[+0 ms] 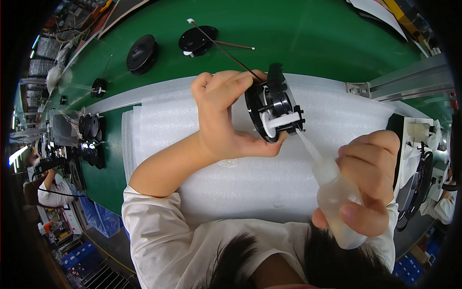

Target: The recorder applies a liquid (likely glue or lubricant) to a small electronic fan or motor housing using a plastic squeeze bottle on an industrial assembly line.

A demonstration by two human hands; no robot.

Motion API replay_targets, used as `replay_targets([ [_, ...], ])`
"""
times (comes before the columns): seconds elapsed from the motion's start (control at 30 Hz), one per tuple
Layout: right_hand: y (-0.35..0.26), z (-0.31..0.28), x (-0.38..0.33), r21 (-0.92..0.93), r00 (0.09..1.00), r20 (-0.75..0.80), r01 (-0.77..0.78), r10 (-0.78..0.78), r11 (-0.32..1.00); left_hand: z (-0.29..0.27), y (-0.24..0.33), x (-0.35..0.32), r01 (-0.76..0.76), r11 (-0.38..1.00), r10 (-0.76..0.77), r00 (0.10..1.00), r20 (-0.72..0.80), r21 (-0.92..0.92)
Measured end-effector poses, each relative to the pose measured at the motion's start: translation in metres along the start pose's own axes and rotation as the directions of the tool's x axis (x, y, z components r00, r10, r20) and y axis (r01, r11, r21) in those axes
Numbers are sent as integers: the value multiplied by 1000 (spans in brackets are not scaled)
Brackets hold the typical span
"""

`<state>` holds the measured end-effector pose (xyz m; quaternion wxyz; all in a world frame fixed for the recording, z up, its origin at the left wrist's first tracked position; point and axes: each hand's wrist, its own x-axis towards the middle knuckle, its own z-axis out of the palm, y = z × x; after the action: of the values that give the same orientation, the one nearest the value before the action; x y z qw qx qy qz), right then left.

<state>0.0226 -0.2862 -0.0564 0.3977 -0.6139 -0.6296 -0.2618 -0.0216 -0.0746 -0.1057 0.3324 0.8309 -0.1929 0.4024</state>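
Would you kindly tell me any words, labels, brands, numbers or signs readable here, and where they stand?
No text can be read.
Squeeze bottle, right hand: any marking is too faint.
Round black assembly, left hand: no lettering discernible.
Blue bins: too small and blurred to tell.

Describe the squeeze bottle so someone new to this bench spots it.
Find the white foam sheet on the green bench, then the right hand over its right side. The squeeze bottle is in that hand, nozzle toward the black assembly in the left hand. Unlike that dark part, it is translucent, with a rounded body tapering to a long thin tip.
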Motion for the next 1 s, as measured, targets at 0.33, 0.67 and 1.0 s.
replay_targets([
  [0.33,-4,5,0,-8,996,-55,-67,66,998,-1,4,4,-153,980,148,988,45,128],
  [0.67,-3,0,2,-12,995,1,-95,95,995,2,3,4,-175,976,175,984,16,131],
  [1.0,-3,-4,0,-46,1000,5,-29,29,999,4,4,4,3,1000,-2,1000,-9,25],
])
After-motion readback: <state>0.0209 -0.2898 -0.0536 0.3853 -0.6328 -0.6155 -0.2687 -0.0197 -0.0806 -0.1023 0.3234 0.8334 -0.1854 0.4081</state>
